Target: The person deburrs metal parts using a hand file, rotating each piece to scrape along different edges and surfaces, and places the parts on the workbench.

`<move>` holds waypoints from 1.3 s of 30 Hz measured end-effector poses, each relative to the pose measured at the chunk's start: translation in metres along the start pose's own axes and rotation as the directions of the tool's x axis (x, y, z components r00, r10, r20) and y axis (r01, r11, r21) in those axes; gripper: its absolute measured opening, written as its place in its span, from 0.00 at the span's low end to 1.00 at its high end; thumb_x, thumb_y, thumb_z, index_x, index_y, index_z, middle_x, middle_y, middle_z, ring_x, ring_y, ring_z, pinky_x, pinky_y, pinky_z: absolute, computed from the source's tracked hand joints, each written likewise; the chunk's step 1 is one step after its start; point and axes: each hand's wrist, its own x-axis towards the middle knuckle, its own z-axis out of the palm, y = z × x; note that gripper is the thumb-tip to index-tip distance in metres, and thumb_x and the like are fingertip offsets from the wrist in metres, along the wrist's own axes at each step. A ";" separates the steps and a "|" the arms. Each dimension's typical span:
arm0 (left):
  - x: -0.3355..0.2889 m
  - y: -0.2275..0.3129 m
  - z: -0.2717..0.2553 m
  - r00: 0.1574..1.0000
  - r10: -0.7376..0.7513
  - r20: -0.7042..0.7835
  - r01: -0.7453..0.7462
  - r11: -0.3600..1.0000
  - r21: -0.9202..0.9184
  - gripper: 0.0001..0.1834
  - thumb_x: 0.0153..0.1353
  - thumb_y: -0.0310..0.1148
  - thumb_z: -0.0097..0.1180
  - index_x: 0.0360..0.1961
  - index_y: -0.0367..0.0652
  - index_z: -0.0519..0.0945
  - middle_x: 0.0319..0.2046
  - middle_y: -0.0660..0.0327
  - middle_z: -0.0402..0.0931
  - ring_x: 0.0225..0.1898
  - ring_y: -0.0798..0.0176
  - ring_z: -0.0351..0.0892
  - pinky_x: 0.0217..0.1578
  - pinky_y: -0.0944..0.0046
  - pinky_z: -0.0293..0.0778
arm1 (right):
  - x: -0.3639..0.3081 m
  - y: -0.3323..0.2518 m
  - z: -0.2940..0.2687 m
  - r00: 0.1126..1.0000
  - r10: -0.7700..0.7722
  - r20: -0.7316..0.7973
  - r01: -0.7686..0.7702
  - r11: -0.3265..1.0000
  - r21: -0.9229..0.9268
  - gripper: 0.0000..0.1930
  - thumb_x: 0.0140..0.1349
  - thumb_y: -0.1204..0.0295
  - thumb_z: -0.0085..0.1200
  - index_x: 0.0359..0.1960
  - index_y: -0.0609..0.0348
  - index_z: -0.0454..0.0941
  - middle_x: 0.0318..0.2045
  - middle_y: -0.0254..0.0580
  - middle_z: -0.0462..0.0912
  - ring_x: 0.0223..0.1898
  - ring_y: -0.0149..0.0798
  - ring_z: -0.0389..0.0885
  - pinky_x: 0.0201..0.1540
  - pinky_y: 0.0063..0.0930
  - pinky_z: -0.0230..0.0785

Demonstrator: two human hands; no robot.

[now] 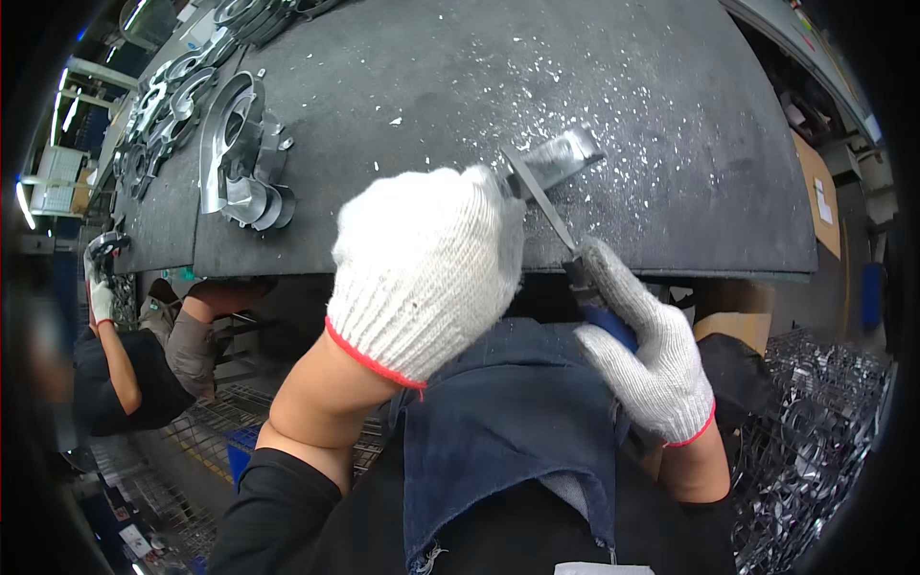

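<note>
My left hand [426, 264], in a white knit glove with a red cuff, is closed around the near end of a silvery metal part [565, 158]. The part's far end sticks out over the dark worktop, and the gripped end is hidden by my fingers. In my right hand [652, 359], gloved the same way, is a slim file [546, 206] with a dark and blue handle. Its thumb and index finger lie along the handle. The narrow grey blade slants up and left, with its tip against or just in front of the metal part; contact is hard to tell.
White shavings [613, 96] litter the dark table [355, 57]. Curved metal castings [235, 153] stand at the left, with more stacked behind. A wire basket [815, 422] full of metal pieces sits at lower right. Another person's gloved hand [102, 299] is at far left.
</note>
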 end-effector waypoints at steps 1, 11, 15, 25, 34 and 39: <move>0.002 0.000 0.000 1.000 0.008 -0.019 -0.009 1.000 -0.017 0.14 0.70 0.40 0.68 0.32 0.40 0.87 0.23 0.49 0.84 0.26 0.42 0.86 0.30 0.48 0.80 | 0.000 -0.009 -0.002 0.993 0.111 0.031 -0.114 0.989 0.092 0.38 0.70 0.75 0.68 0.80 0.72 0.67 0.75 0.58 0.78 0.79 0.43 0.71 0.81 0.38 0.59; 0.010 0.005 -0.002 0.999 0.014 0.049 -0.015 1.000 0.015 0.18 0.71 0.43 0.67 0.35 0.37 0.88 0.24 0.48 0.84 0.28 0.41 0.87 0.32 0.48 0.81 | -0.009 -0.011 0.001 0.997 -0.012 -0.072 0.005 0.995 -0.100 0.33 0.70 0.77 0.67 0.76 0.67 0.74 0.68 0.59 0.84 0.67 0.46 0.87 0.70 0.36 0.76; 0.010 0.007 -0.004 0.999 0.027 0.038 -0.028 0.999 0.024 0.19 0.72 0.45 0.67 0.34 0.37 0.87 0.24 0.48 0.83 0.27 0.40 0.86 0.32 0.47 0.80 | -0.013 -0.018 0.005 0.990 -0.067 -0.126 0.001 0.887 -0.461 0.32 0.72 0.69 0.65 0.78 0.32 0.76 0.40 0.52 0.87 0.33 0.53 0.89 0.40 0.43 0.86; 0.007 0.004 -0.003 0.998 0.030 0.060 -0.029 0.999 -0.012 0.18 0.72 0.44 0.67 0.33 0.38 0.86 0.23 0.48 0.82 0.28 0.40 0.86 0.32 0.47 0.80 | -0.004 -0.042 0.006 0.971 0.219 -0.100 -0.227 0.697 -0.680 0.36 0.67 0.75 0.69 0.78 0.46 0.75 0.47 0.57 0.89 0.45 0.54 0.93 0.50 0.41 0.86; 0.001 0.033 -0.008 0.978 -0.077 0.192 0.084 0.996 -0.029 0.15 0.73 0.41 0.66 0.34 0.40 0.87 0.26 0.48 0.85 0.29 0.42 0.89 0.33 0.48 0.83 | -0.010 -0.009 0.017 0.961 0.144 -0.236 -0.087 0.967 0.238 0.38 0.75 0.76 0.61 0.84 0.66 0.61 0.79 0.58 0.72 0.80 0.45 0.70 0.82 0.36 0.60; -0.005 0.032 -0.004 0.993 -0.014 0.119 0.012 1.000 0.022 0.15 0.73 0.40 0.64 0.33 0.40 0.86 0.25 0.49 0.85 0.28 0.45 0.89 0.32 0.49 0.84 | -0.007 -0.013 0.017 0.964 0.190 -0.188 -0.107 0.918 0.382 0.42 0.72 0.78 0.64 0.84 0.71 0.58 0.81 0.57 0.68 0.82 0.42 0.65 0.83 0.37 0.54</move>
